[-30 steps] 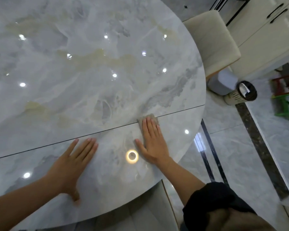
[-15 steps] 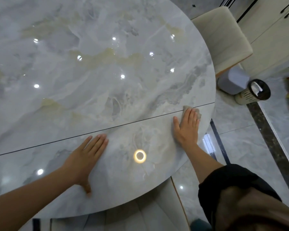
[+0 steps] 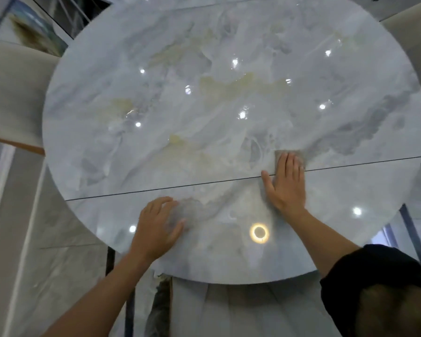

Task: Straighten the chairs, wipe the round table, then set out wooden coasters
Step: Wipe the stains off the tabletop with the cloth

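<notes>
Head camera looks down on the round table (image 3: 204, 122), shiny and grey-white like stone. At the near edge a black sleeve (image 3: 374, 276) covers the right upper arm. The left hand (image 3: 156, 227) rests on the table close to the near edge. Its fingers are bent a little and hold nothing, and it looks blurry. A bright ring of light (image 3: 259, 233) shines on the table between the two arms. The right hand (image 3: 287, 186) lies flat a bit farther in, right of the middle, with its fingers straight and side by side. It presses down on a cloth (image 3: 279, 154), which peeks out past the fingertips. A thin dark line (image 3: 156, 191) runs across the table from left to right, and the right hand lies over it. The pale left chair (image 3: 10, 93) stands at the left edge, and the right chair (image 3: 413, 27) stands at the far right edge.
</notes>
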